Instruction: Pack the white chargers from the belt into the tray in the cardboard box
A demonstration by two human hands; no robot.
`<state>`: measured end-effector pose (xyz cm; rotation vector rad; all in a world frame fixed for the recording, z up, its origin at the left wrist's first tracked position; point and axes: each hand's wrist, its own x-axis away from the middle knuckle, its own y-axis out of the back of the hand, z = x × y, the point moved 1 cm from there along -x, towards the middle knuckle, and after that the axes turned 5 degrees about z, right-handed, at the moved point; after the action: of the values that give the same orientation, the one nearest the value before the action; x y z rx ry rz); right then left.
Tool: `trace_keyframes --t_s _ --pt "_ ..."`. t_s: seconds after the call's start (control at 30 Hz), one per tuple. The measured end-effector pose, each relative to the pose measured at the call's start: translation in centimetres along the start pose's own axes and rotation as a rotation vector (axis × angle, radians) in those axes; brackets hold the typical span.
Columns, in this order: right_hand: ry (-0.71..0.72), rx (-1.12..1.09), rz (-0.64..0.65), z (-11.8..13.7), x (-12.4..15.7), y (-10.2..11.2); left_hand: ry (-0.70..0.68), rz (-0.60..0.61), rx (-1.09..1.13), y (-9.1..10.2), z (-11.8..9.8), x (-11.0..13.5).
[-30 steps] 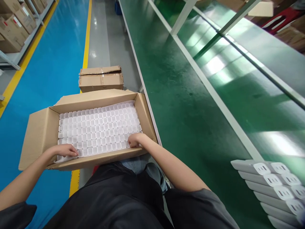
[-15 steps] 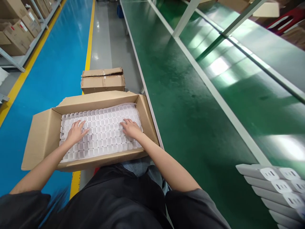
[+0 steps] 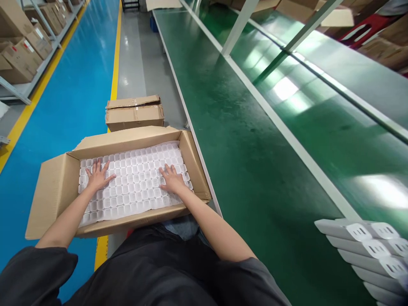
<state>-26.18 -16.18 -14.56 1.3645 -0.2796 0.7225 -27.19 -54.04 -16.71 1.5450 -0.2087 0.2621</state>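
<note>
1. The clear cell tray [image 3: 137, 182] lies flat, cells up, in the open carton [image 3: 54, 191] on the person's lap. Its long axis runs from 9 to 3 o'clock, with the 3 o'clock end tipped slightly away.
2. The left hand [image 3: 97, 177] rests palm down on the tray's 9 o'clock part and the right hand [image 3: 172, 180] on its 3 o'clock part. Each grip is released (fingers spread, pointing to 12 o'clock) and clasps nothing.
3. The carton's walls ring the tray closely, and one flap lies folded out at 9 o'clock.
4. A closed carton [image 3: 134, 112] sits on the floor just beyond, at 12 o'clock.
5. The green desk [image 3: 255, 161] runs alongside at 3 o'clock, with stacked white parts [image 3: 366, 250] on it at 4 o'clock.
6. Boxes on the shelf [image 3: 19, 55] at 10 o'clock bear what seem to be labels, too small to read.
</note>
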Motion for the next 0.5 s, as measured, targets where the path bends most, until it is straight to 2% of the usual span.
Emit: trace_keyframes --t_s 0.1,0.23,0.37,0.43,0.5 --pt "-0.003 -0.001 -0.049 0.2 0.0 0.4 -0.008 -0.025 -0.006 0.2 -0.9 0.2" --pt "-0.019 -0.009 -0.115 0.3 -0.1 0.7 -0.111 -0.065 -0.016 0.1 -4.6 0.0" --pt "-0.085 -0.026 -0.069 -0.6 -0.3 0.2 -0.203 -0.061 0.007 -0.4 -9.0 -1.3" --pt "-0.103 -0.029 -0.030 -1.1 -0.5 0.0 -0.199 -0.058 0.023 -0.7 -10.0 -2.1" --pt "-0.111 -0.030 0.004 -1.4 -0.6 -0.2 -0.192 -0.053 0.034 -0.8 -10.2 -2.7"
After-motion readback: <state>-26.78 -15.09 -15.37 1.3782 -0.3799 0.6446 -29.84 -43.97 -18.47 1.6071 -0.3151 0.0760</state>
